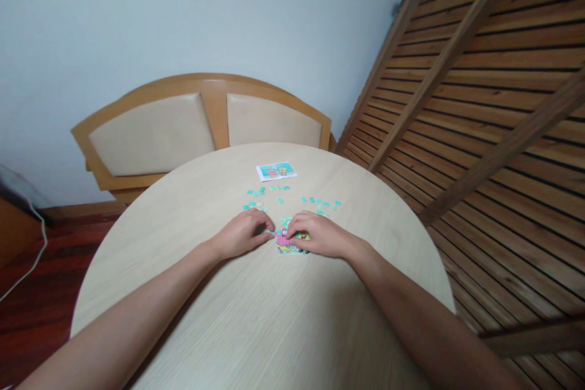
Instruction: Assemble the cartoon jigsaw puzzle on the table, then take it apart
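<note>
A small, partly joined jigsaw puzzle point(287, 242) with pink and turquoise colours lies on the round pale wooden table point(256, 317). My left hand point(242, 233) rests at its left edge, fingers curled and pinched on what looks like a small puzzle piece. My right hand point(320, 235) lies curled over the puzzle's right side, fingertips pressed on it. Several loose turquoise puzzle pieces point(315, 202) are scattered just beyond both hands. A small reference picture card point(276, 170) lies farther back on the table.
A wooden bench with two beige padded back panels point(201, 122) stands behind the table against the pale wall. A slatted wooden frame point(484, 103) leans at the right. A white cable point(31, 256) runs over the dark red floor at left.
</note>
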### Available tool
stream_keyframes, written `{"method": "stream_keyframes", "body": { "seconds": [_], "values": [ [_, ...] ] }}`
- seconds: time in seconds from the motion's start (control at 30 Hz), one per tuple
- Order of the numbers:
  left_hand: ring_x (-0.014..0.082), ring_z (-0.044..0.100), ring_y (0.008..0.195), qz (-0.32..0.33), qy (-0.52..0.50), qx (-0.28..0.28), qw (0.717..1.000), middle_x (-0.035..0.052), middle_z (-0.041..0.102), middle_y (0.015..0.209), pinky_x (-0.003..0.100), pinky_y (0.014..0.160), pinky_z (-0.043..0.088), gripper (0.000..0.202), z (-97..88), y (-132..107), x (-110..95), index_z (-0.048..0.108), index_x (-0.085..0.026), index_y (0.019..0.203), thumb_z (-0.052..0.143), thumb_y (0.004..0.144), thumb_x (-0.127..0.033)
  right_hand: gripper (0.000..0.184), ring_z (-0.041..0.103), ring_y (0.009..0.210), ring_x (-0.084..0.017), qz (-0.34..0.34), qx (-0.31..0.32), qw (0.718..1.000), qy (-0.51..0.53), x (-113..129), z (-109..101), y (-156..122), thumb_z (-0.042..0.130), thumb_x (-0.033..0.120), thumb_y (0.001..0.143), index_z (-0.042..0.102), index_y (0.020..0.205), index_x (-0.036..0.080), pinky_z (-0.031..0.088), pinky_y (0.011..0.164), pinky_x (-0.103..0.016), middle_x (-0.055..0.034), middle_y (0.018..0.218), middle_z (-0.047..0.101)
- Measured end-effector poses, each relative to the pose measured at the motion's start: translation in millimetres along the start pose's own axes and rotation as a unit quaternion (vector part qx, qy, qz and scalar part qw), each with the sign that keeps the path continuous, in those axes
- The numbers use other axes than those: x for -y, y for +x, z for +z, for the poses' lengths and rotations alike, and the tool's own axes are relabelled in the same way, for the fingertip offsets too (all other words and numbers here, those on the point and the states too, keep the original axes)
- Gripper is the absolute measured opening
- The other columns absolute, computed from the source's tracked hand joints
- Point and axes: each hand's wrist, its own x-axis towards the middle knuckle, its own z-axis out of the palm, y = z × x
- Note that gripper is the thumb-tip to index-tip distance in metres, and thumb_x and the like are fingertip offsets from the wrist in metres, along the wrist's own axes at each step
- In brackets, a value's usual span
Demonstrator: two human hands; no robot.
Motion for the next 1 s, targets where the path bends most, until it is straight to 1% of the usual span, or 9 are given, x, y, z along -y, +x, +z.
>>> {"method": "stream_keyframes", "body": {
  "seconds": [0.07,0.13,0.2,0.3,0.43,0.63,0.8,1.0],
  "values": [
    [0.0188,0.062,0.085,0.01,0.002,0.004,1.0,0.0033,0.069,0.086,0.032,0.083,0.046,0.012,0.3,0.8,-1.5,0.068,-0.02,0.089,0.061,0.095,-0.027,0.009,0.067,0.096,-0.019,-0.001,0.0,1.0,-0.001,0.6,-0.4,0.1,0.069,0.02,0.09,0.076,0.096,0.019,0.049,0.09,-0.032,-0.006,0.097,0.075],
    [0.019,0.062,0.086,0.013,0.004,0.004,1.0,0.0034,0.069,0.087,0.032,0.084,0.046,0.012,0.6,0.8,-1.7,0.068,-0.02,0.088,0.061,0.095,-0.028,0.009,0.067,0.096,-0.019,-0.001,0.0,1.0,-0.001,1.0,-0.5,0.1,0.069,0.02,0.09,0.076,0.096,0.019,0.049,0.091,-0.032,-0.0059,0.097,0.075],
    [0.0194,0.062,0.086,0.008,0.005,-0.003,1.0,0.004,0.069,0.09,0.033,0.083,0.046,0.01,1.4,0.3,-0.9,0.068,-0.02,0.095,0.062,0.095,-0.029,0.01,0.067,0.096,-0.019,0.001,-0.001,1.0,0.0,1.0,-0.4,0.1,0.069,0.02,0.09,0.076,0.097,0.02,0.049,0.091,-0.032,-0.0058,0.097,0.075],
    [0.0197,0.062,0.088,0.013,0.005,-0.009,1.0,0.0043,0.07,0.094,0.033,0.084,0.047,0.014,2.6,-0.2,0.2,0.069,-0.022,0.105,0.062,0.095,-0.029,0.01,0.067,0.097,-0.019,0.003,0.002,1.0,0.0,0.3,-0.1,0.1,0.069,0.021,0.09,0.076,0.098,0.02,0.048,0.092,-0.032,-0.0057,0.098,0.075],
    [0.02,0.063,0.09,0.019,0.007,0.003,1.0,0.0045,0.071,0.091,0.034,0.087,0.046,0.015,2.8,0.6,-1.6,0.072,-0.021,0.1,0.061,0.096,-0.031,0.01,0.067,0.097,-0.019,0.003,0.004,1.0,0.0,-1.1,0.3,0.1,0.069,0.021,0.09,0.076,0.097,0.02,0.048,0.092,-0.033,-0.0059,0.098,0.075],
    [0.0198,0.063,0.085,0.016,0.008,0.008,1.0,0.0043,0.07,0.088,0.033,0.081,0.046,0.016,1.3,0.9,-2.1,0.073,-0.021,0.099,0.063,0.096,-0.033,0.01,0.067,0.096,-0.019,0.001,0.003,1.0,-0.001,-0.1,0.0,0.1,0.069,0.021,0.09,0.076,0.097,0.02,0.049,0.091,-0.033,-0.0057,0.098,0.075],
    [0.0197,0.064,0.09,0.037,-0.001,0.018,0.999,0.0034,0.072,0.091,0.034,0.086,0.045,0.014,-0.8,0.0,0.0,0.071,-0.022,0.098,0.062,0.097,-0.032,0.01,0.067,0.096,-0.019,-0.002,0.001,1.0,0.001,-0.3,0.0,0.0,0.069,0.021,0.09,0.076,0.097,0.02,0.049,0.091,-0.033,-0.0056,0.097,0.075],
    [0.0213,0.063,0.097,0.021,0.007,0.001,1.0,0.0059,0.07,0.1,0.035,0.091,0.047,0.016,1.5,-1.2,4.0,0.07,-0.022,0.103,0.062,0.097,-0.034,0.01,0.066,0.096,-0.019,-0.001,-0.002,1.0,0.006,-1.8,1.0,-0.9,0.069,0.022,0.091,0.076,0.097,0.02,0.048,0.091,-0.032,-0.0055,0.097,0.075]
  ]
}}
